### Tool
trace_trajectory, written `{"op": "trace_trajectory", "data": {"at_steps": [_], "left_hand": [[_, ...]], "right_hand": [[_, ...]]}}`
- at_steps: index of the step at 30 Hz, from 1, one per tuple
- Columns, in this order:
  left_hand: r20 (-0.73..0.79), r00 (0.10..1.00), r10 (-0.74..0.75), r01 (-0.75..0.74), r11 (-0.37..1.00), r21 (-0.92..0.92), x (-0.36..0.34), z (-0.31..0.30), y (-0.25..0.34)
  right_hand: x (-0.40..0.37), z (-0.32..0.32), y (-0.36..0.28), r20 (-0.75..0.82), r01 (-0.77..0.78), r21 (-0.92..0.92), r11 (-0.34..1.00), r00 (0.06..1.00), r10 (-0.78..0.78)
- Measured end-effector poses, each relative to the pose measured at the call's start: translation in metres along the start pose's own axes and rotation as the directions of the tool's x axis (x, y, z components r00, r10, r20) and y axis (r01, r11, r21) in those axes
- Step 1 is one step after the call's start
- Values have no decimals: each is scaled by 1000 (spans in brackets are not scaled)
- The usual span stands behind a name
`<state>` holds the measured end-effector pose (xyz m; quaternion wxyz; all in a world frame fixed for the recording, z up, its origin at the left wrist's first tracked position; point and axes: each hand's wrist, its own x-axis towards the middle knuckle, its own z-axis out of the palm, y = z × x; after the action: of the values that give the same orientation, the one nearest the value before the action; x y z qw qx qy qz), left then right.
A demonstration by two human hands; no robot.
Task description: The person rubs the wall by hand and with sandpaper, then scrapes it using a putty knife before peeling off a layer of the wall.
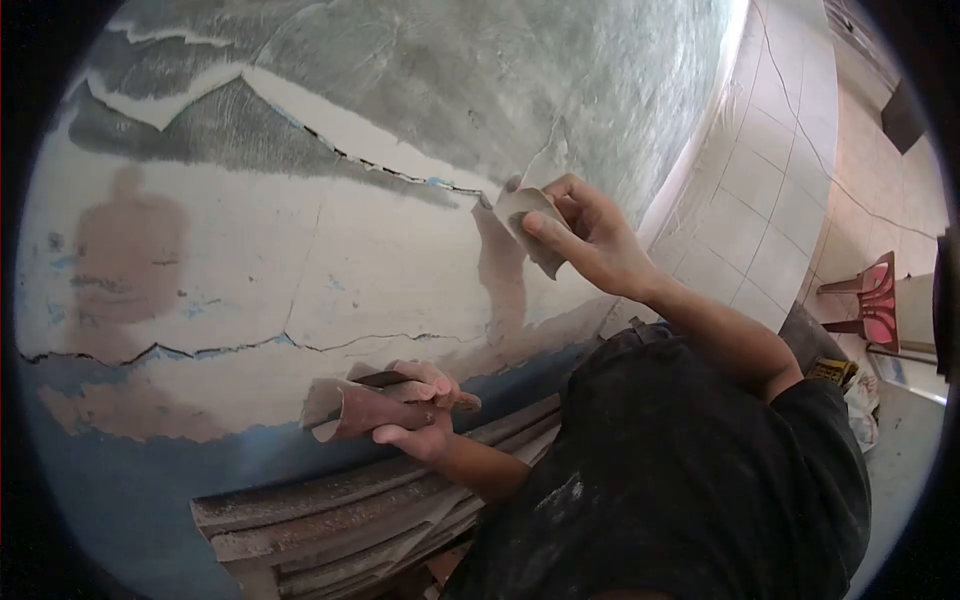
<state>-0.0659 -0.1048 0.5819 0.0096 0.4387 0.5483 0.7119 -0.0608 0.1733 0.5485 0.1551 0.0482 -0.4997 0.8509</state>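
My right hand (600, 235) pinches a small curled greyish sheet (535, 230), which looks like sandpaper, between thumb and fingers. It is at the painted wall (400, 260), beside the end of a dark, jagged crack (385, 172). Lower down, my left hand (425, 410) is closed around a larger brown sheet (365, 412), bent into a loose roll. A flat piece (385, 378) and a short handle-like end (467, 402) also show in that hand; what they belong to is unclear. Shadows fall on the wall.
Below my left hand runs a dusty ridged ledge or stacked boards (320, 510). Another crack (220, 349) crosses the lower wall above a blue band. Pale floor tiles (745, 220), a thin cable (850, 205), a red chair (877, 295) and bags (860, 405) are on the right.
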Motion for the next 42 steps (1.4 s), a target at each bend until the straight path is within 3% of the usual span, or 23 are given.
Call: {"op": "trace_trajectory", "data": {"at_steps": [3,6,12,18,24,27,33,37,42], "left_hand": [[46,999,25,-25,1000,9,3,-7,-7],[52,996,70,-70,998,6,-1,-13,-15],[120,984,130,-126,991,-41,5,-14,-22],[135,972,192,-182,980,-78,9,-13,-28],[139,971,194,-186,980,-68,12,-10,-29],[133,974,184,-184,983,-15,10,-10,-27],[205,970,128,-130,991,-1,16,-11,-20],[216,966,139,-141,990,-6,16,-11,-21],[204,962,179,-177,984,-26,13,-8,-23]], "right_hand": [[10,7,-13,30,-52,-50,997,998,54],[18,13,-7,40,54,-95,994,998,-51],[23,25,-1,1,85,-154,984,996,-85],[32,19,10,-15,175,-455,873,979,-204],[41,34,-24,-6,159,-553,818,981,-194],[35,27,-14,-51,34,-491,870,996,-68],[52,36,-25,-4,214,-498,841,969,-249],[46,29,-29,-18,109,-563,819,989,-144],[36,24,-13,-83,49,-430,901,992,-93]]}}
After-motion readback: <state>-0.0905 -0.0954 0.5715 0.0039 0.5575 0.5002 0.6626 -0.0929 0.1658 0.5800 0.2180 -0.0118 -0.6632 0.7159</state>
